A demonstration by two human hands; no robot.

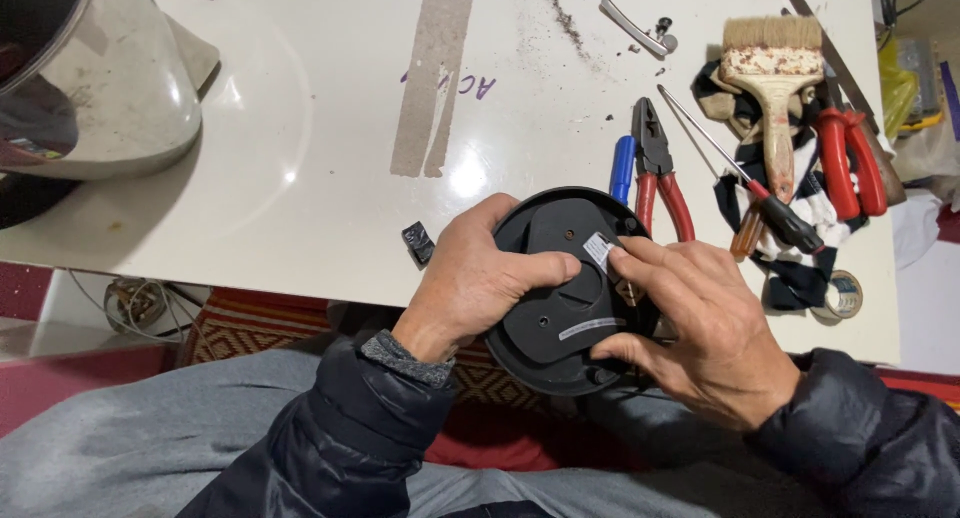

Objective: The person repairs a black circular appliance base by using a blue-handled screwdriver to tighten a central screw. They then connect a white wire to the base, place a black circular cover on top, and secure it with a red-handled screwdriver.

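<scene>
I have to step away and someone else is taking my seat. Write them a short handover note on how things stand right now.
Left hand: grips the round black base at its left edge, thumb across the underside.
Right hand: fingers hold the base's right side, with a small brownish tool under them, hard to make out.
Base is held over the lap at the white table edge, underside up.
On the table: pliers, screwdriver, paintbrush, metal kettle body.
Done: small loose parts lie near the top edge.
Left: base looks closed; cannot tell which screws remain.
</scene>
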